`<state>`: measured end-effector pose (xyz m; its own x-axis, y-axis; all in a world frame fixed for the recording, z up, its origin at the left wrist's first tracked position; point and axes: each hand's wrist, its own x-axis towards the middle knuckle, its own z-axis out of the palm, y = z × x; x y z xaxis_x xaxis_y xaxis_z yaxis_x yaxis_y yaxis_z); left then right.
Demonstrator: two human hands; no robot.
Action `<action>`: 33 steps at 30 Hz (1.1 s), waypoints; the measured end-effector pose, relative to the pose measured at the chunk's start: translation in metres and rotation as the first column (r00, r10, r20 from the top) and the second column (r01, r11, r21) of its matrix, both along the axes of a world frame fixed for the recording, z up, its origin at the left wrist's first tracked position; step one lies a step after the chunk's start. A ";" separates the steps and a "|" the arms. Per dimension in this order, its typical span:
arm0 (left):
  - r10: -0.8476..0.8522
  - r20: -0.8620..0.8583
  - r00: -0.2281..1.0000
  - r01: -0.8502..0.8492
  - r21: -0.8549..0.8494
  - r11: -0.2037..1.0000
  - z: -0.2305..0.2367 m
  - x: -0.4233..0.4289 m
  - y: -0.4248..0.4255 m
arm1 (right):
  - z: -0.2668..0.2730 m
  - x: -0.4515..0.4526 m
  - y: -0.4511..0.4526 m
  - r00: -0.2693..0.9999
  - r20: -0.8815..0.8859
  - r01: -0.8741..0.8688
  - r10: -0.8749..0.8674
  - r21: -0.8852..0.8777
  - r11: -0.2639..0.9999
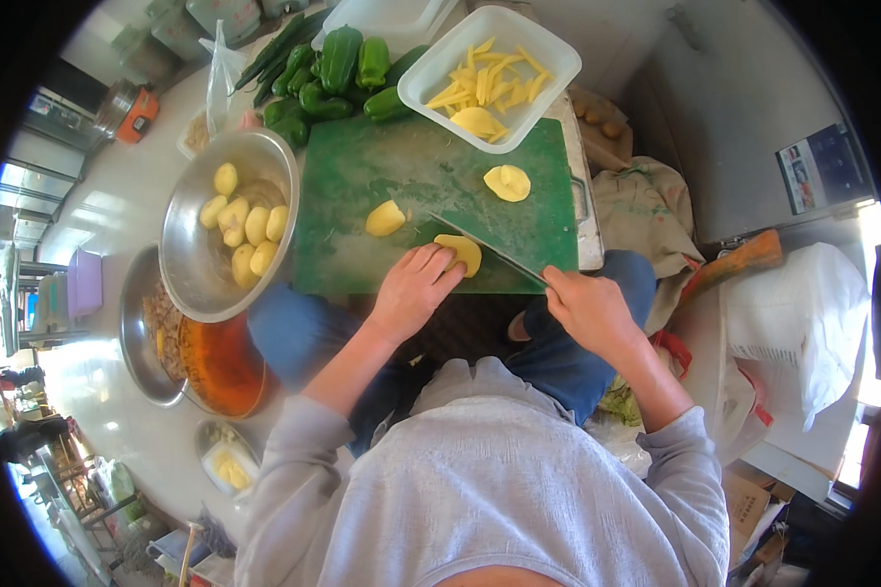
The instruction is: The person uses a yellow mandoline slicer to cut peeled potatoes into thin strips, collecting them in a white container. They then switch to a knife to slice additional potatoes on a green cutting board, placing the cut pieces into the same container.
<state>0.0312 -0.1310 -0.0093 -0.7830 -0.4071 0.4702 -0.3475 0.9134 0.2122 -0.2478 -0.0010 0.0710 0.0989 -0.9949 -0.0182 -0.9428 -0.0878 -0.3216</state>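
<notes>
My left hand (420,287) rests with bent fingers on a peeled potato piece (464,254) near the front edge of a worn green cutting board (338,249). In my right hand (591,308) is the handle of a kitchen knife (488,249), its blade slanting away to the upper left just beside that piece. The handle itself is mostly hidden by my fingers. Another peeled potato chunk (386,219) lies left of the blade tip. Toward the board's right side sit flat potato slices (507,183), stacked or overlapping.
A white plastic tub (569,62) holding potato strips overlaps the board's far right corner. At the left stands a steel bowl (183,271) with several peeled potatoes. Green peppers (341,59) crowd the far edge. Beside my left knee is a container of reddish liquid (224,370).
</notes>
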 end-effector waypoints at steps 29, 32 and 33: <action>0.076 0.011 0.997 -0.076 0.098 0.992 0.008 -0.010 0.007 | 0.004 0.000 -0.020 0.992 -0.068 -0.093 0.104 0.151 0.984; 0.089 0.020 0.996 -0.090 0.070 0.993 0.006 -0.007 0.009 | 0.023 0.002 -0.009 0.991 -0.047 -0.127 0.129 0.051 0.991; 0.089 0.029 0.996 -0.091 0.078 0.993 0.006 -0.007 0.010 | 0.028 0.003 -0.005 0.989 -0.052 -0.132 0.136 0.068 0.989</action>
<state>0.0244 -0.1210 -0.0037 -0.7532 -0.5112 0.4140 -0.4334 0.8591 0.2722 -0.2448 -0.0057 0.0989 0.2284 -0.9693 -0.0906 -0.9405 -0.1956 -0.2779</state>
